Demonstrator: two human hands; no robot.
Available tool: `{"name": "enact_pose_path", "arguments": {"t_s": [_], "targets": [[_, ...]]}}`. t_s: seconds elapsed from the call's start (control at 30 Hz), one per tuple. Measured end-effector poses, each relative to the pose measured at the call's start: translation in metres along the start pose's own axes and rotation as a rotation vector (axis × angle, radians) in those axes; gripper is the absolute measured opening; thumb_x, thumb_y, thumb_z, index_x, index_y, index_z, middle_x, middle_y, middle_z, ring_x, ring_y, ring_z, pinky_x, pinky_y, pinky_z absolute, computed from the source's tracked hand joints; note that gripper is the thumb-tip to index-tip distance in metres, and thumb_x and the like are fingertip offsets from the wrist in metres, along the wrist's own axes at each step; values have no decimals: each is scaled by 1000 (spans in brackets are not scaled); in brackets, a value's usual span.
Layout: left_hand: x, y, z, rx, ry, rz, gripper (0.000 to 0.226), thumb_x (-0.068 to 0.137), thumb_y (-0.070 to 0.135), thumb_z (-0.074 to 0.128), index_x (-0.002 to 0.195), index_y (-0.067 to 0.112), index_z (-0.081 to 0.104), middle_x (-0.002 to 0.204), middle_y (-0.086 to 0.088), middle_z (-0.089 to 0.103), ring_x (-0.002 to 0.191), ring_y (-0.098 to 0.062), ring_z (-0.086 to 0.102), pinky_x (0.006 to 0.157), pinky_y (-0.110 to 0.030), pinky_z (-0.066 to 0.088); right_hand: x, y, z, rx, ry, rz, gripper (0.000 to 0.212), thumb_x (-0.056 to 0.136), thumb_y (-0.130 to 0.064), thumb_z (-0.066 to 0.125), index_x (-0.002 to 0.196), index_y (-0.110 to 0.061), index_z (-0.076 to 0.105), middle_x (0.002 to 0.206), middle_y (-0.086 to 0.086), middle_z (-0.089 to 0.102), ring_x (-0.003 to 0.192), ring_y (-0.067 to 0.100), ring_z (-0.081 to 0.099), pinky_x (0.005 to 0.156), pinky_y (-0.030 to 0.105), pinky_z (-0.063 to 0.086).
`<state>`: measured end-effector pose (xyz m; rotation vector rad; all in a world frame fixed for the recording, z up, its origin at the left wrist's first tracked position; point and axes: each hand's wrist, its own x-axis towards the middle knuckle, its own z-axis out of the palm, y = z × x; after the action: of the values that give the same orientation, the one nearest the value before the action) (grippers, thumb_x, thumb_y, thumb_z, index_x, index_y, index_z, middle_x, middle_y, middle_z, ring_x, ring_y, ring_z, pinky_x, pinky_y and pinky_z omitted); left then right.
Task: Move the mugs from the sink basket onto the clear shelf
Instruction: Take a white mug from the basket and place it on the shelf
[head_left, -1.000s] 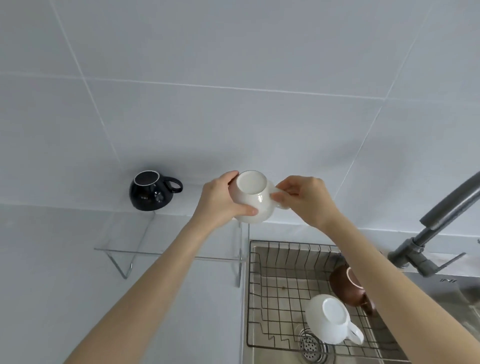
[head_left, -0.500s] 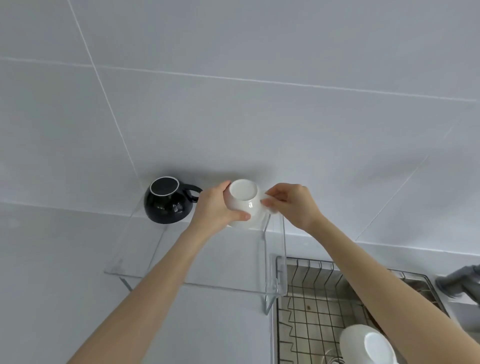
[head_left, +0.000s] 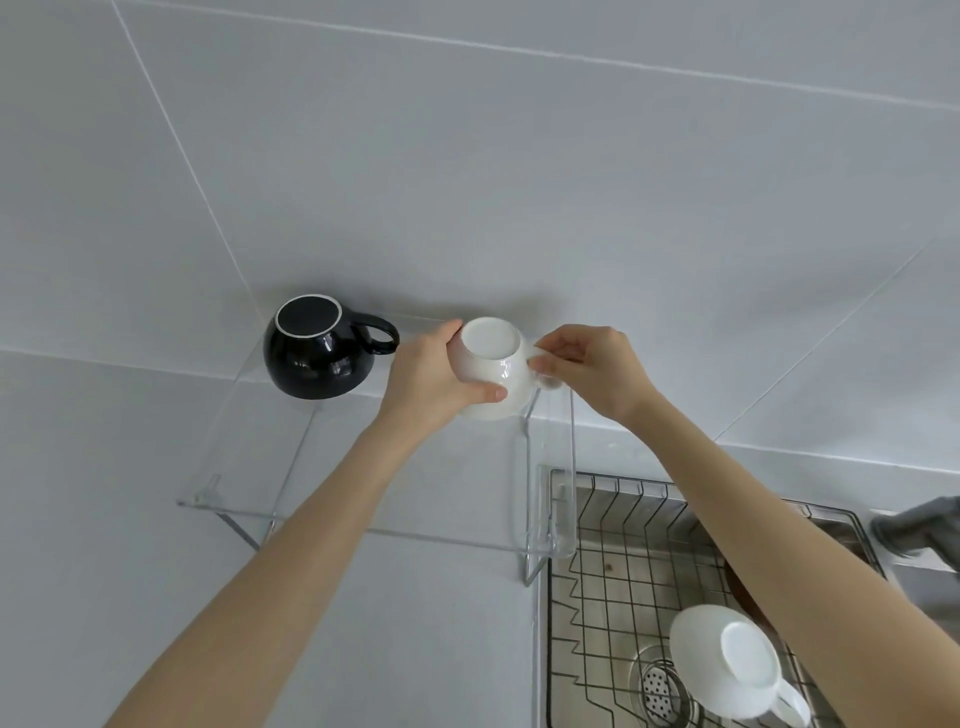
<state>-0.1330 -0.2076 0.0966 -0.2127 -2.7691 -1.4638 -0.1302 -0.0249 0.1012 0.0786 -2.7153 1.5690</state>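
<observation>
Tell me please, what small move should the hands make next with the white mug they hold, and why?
Probably lower the white mug onto the clear shelf and let go. Both the left hand and the right hand hold it upside down at the shelf's back right part, beside the black mug, which already stands there upside down. Whether it touches the shelf yet cannot be told.

Upside-down white mug (head_left: 491, 371) over the clear shelf (head_left: 332, 519) beside black mug (head_left: 314, 347); another white mug (head_left: 727, 670) in the sink basket (head_left: 613, 571).
</observation>
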Motion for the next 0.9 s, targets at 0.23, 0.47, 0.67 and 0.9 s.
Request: {"name": "enact_pose_path", "arguments": {"t_s": [0.23, 0.47, 0.67, 0.9], "targets": [[-2, -2, 4, -27, -12, -6, 77, 53, 24, 86, 122, 16, 54, 114, -1, 66, 105, -21, 58, 87, -31, 47, -4, 5, -1, 5, 23, 1, 5, 79, -7, 66, 84, -5, 67, 71, 5, 67, 50, -5, 58, 56, 5, 48], [-3, -3, 0, -20, -33, 6, 74, 54, 21, 86, 121, 16, 55, 114, -1, 66, 105, -20, 58, 86, -28, 45, -4, 4, 3, 14, 30, 12, 7, 79, -9, 66, 85, -6, 67, 67, -2, 65, 50, -6, 58, 55, 3, 45], [-3, -3, -3, -8, -27, 12, 73, 55, 20, 86, 120, 14, 55, 113, -2, 65, 104, -20, 58, 86, -28, 45, -4, 4, 6, 29, 30, 21, 7, 79, -9, 67, 86, -7, 67, 73, 6, 66, 50, -7, 58, 54, 2, 44], [-3, 1, -4, 17, -54, -3, 74, 57, 20, 85, 123, 13, 51, 117, -4, 63, 108, -22, 56, 84, -27, 42, -3, 5, 6, 53, 50, 39, 27, 78, -12, 69, 105, -10, 62, 96, 9, 67, 76, 4, 64, 63, 1, 49]]}}
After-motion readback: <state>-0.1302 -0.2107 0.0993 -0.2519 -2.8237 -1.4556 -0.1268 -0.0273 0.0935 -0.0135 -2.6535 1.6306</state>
